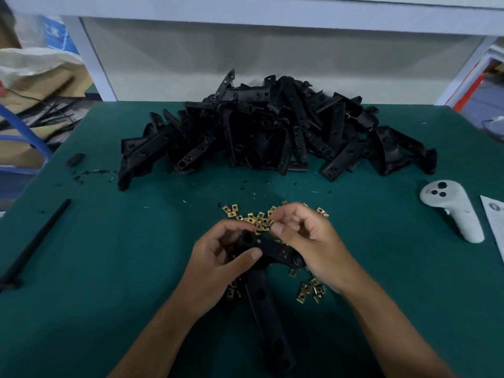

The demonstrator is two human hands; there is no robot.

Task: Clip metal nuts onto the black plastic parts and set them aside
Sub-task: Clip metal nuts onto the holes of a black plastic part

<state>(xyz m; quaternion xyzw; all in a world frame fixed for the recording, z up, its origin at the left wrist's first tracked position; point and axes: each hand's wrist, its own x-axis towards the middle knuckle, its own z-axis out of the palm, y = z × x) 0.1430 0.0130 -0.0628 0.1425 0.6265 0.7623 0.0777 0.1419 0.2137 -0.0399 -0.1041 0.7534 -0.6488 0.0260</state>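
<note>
Hands meet over the green counter (109, 268). The left hand (218, 257) grips a black plastic bracket (272, 249), thumb across its top; its long arm runs back toward the person. The right hand (305, 241), touching the bracket's far end, pinches a brass clip nut (270, 223). Loose clip nuts (311, 291) lie beneath and beyond both hands. Farther out sits the pile of brackets (272, 126).
</note>
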